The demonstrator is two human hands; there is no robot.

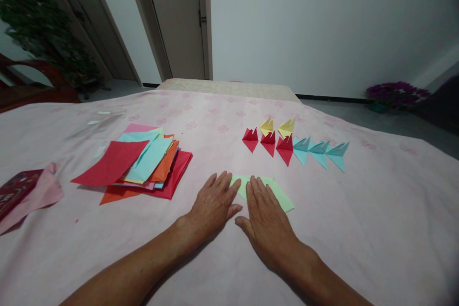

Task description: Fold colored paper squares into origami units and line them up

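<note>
Green paper partly hidden under left hand, right hand (folds unclear).

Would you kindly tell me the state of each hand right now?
Left hand: open, palm down, fingers at the left end of the green paper.
Right hand: open, palm down, fingers lying on that paper.

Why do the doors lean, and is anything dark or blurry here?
In the head view, the doors slant, probably from wide-lens distortion; same view, the right-hand corners darken, with dim shadow below the left forearm; same view, the left hand, right hand and pale green paper look fairly clear, the purple flowers softer.
</note>
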